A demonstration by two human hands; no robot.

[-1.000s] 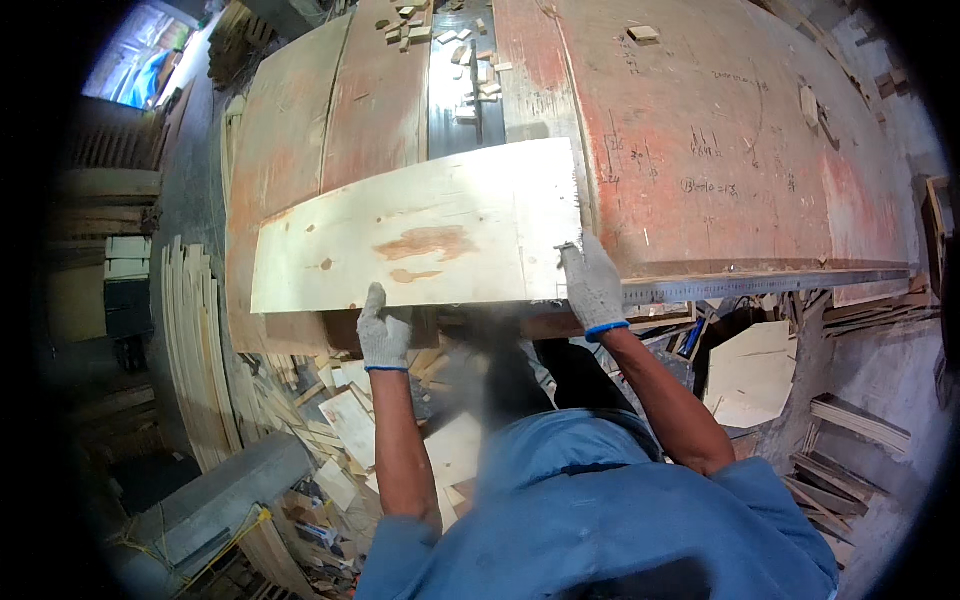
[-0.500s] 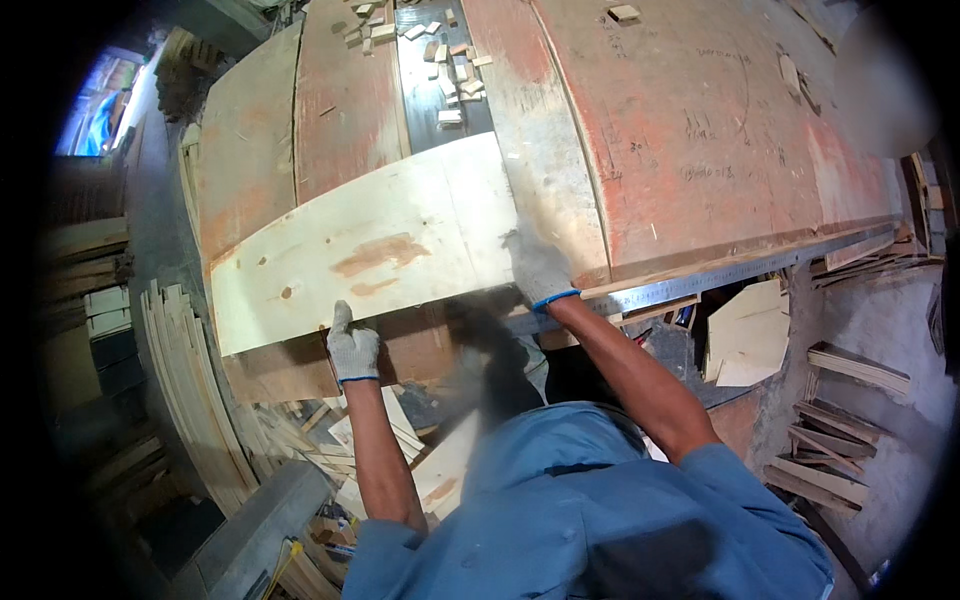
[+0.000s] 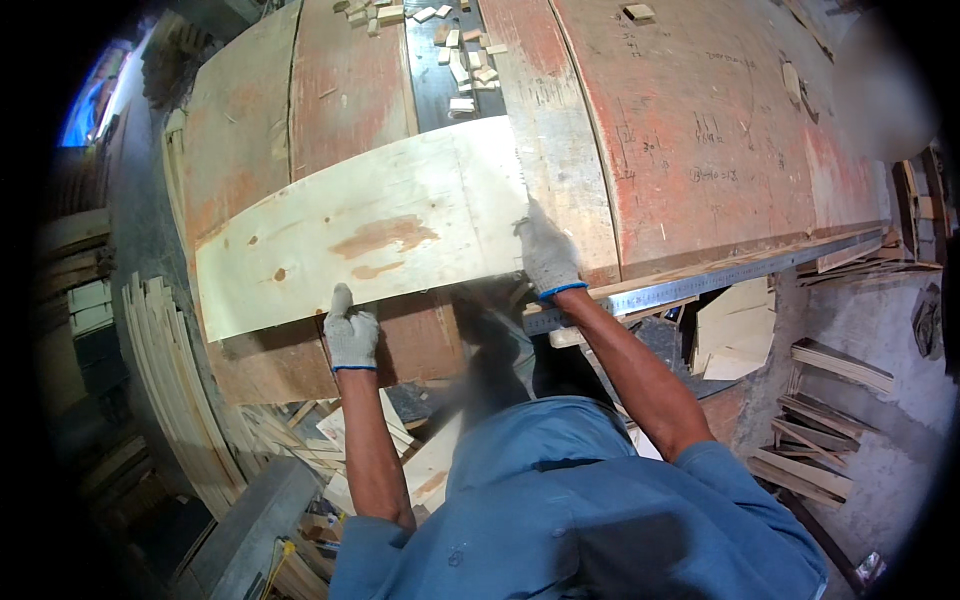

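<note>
A pale plywood sheet [image 3: 300, 240] with a curved far edge, brown patches and a few knots lies across the near part of the worktable. My left hand [image 3: 351, 335], in a grey knitted glove, grips its near edge, thumb on top and the other fingers curled below. At the sheet's right end, my right hand [image 3: 550, 255], gloved with a blue cuff, holds the near right corner. Its fingertips are partly blurred. Beyond the sheet, several small wood offcuts [image 3: 460, 70] lie on a dark metal strip [image 3: 425, 85] set into the table.
The reddish, worn worktable [image 3: 700, 120] spreads far and right. A metal ruler strip [image 3: 650, 298] runs along its near right edge. Long wood strips [image 3: 180, 400] stand at the left, beside a grey metal beam [image 3: 250, 515]. Scrap boards [image 3: 735, 325] and stacked wood [image 3: 820, 440] occupy the right side.
The whole view has shifted a little. Both hands keep hold of the plywood sheet, which lies in nearly the same place on the table.
</note>
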